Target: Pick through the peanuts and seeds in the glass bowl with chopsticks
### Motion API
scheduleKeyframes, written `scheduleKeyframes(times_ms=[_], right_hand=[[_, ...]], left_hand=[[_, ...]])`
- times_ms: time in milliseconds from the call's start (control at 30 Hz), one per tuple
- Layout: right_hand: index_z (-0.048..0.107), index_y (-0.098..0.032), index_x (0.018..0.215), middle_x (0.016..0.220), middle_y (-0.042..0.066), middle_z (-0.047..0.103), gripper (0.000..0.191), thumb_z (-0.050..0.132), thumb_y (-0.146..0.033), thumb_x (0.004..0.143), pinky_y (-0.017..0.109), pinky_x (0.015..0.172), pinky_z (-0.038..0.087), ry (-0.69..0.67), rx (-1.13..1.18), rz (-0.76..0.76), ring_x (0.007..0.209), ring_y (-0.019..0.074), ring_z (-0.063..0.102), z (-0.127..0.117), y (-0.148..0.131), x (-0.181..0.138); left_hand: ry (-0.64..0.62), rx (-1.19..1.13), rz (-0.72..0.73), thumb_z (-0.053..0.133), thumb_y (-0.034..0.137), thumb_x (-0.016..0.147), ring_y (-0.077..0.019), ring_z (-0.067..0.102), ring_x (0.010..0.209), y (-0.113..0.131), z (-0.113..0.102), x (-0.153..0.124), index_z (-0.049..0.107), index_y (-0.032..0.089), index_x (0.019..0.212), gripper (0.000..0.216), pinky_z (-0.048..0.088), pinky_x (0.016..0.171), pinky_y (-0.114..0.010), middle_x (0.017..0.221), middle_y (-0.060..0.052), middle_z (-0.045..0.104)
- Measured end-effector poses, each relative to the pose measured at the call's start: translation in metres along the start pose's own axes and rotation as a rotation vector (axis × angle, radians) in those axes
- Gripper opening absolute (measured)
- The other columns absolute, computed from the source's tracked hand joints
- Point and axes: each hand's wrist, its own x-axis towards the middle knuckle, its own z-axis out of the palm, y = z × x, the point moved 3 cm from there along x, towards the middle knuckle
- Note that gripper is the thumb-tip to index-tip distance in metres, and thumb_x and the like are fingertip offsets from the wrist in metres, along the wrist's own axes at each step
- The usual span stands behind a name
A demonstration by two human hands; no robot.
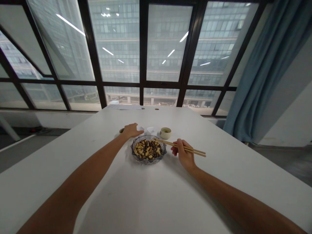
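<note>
A clear glass bowl (149, 159) with a scalloped rim stands mid-table, filled with a mix of pale nuts, which look like peanuts, and dark seeds. My right hand (184, 155) is closed around a pair of wooden chopsticks (197, 151); their tips reach over the bowl's upper right rim. Just behind the bowl, my left hand (132, 130) curls at the side of a small white cup (140, 129), thumb and fingers around it. The hand covers part of that cup. A second white cup (151, 131) stands to its right.
A cream-coloured cup (165, 133) stands behind the bowl on the right. Another cup (121, 130) is partly hidden behind my left hand. Papers (124, 107) lie at the far end of the white table (136, 201). Windows and a blue curtain (258, 74) are beyond.
</note>
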Motion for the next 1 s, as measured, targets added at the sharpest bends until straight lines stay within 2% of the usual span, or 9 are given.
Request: scheduleKeyframes(times_ms=[167,233,333,400,533,600,867,1000], right_hand=[[0.063,-0.018,0.075,0.055,0.004,0.065,0.060,0.060,-0.077,0.081,0.025,0.037,0.044,0.042,0.025,0.020,0.041,0.0134,0.056,-0.003,-0.003,0.005],[0.063,-0.017,0.075,0.055,0.003,0.065,0.060,0.061,-0.077,0.081,0.024,0.036,0.043,0.061,0.034,0.025,0.040,0.0131,0.055,-0.005,-0.004,0.009],[0.062,-0.017,0.075,0.054,0.003,0.064,0.059,0.062,-0.076,0.080,0.024,0.036,0.043,0.102,0.063,0.023,0.039,0.0128,0.055,-0.011,-0.005,0.015],[0.063,-0.017,0.075,0.054,0.003,0.065,0.059,0.063,-0.076,0.080,0.024,0.036,0.043,0.126,0.075,0.013,0.040,0.0126,0.055,-0.014,-0.005,0.020],[0.062,-0.017,0.075,0.054,0.002,0.064,0.059,0.062,-0.076,0.081,0.024,0.036,0.042,0.150,0.061,-0.016,0.040,0.0124,0.055,-0.018,-0.007,0.025],[0.062,-0.017,0.075,0.054,0.002,0.064,0.058,0.061,-0.075,0.082,0.024,0.037,0.042,0.152,0.052,-0.023,0.041,0.0125,0.055,-0.018,-0.007,0.026],[0.062,-0.018,0.077,0.056,0.002,0.065,0.056,0.058,-0.073,0.086,0.025,0.038,0.043,0.129,-0.006,-0.075,0.042,0.0132,0.056,-0.019,-0.013,0.025],[0.063,-0.018,0.078,0.060,0.003,0.067,0.054,0.055,-0.070,0.090,0.025,0.042,0.045,0.042,-0.112,-0.165,0.046,0.0130,0.057,-0.009,-0.015,0.037]], left_hand=[[0.034,-0.033,0.157,0.059,0.059,0.086,-0.0349,0.052,0.137,0.036,0.003,0.004,0.047,0.017,0.145,0.074,0.033,0.116,-0.050,0.148,-0.019,0.055],[0.030,-0.065,0.222,0.060,0.055,0.087,-0.0337,0.053,0.136,0.050,0.007,0.004,0.045,0.020,0.145,0.070,0.029,0.117,-0.053,0.147,-0.017,0.057],[-0.007,-0.107,0.242,0.065,0.046,0.087,-0.0322,0.057,0.133,0.062,0.011,0.005,0.042,0.021,0.146,0.068,0.030,0.116,-0.053,0.138,-0.015,0.065],[0.019,-0.124,0.275,0.070,0.041,0.083,-0.0317,0.059,0.130,0.065,0.010,0.004,0.041,0.019,0.146,0.073,0.033,0.114,-0.050,0.135,-0.015,0.067],[0.216,-0.119,0.490,0.076,0.032,0.077,-0.0328,0.053,0.133,0.068,-0.001,-0.003,0.045,0.021,0.145,0.076,0.032,0.115,-0.049,0.139,-0.014,0.062],[0.270,-0.124,0.560,0.073,0.029,0.078,-0.0334,0.051,0.133,0.068,-0.005,-0.007,0.046,0.023,0.146,0.074,0.032,0.116,-0.050,0.141,-0.013,0.060],[0.281,-0.159,0.567,0.073,0.033,0.080,-0.0324,0.051,0.131,0.069,0.000,-0.009,0.045,0.020,0.147,0.074,0.033,0.115,-0.049,0.141,-0.014,0.059],[0.271,-0.179,0.575,0.074,0.036,0.079,-0.0321,0.053,0.130,0.070,0.004,-0.010,0.045,0.022,0.146,0.074,0.033,0.115,-0.049,0.141,-0.013,0.059]])
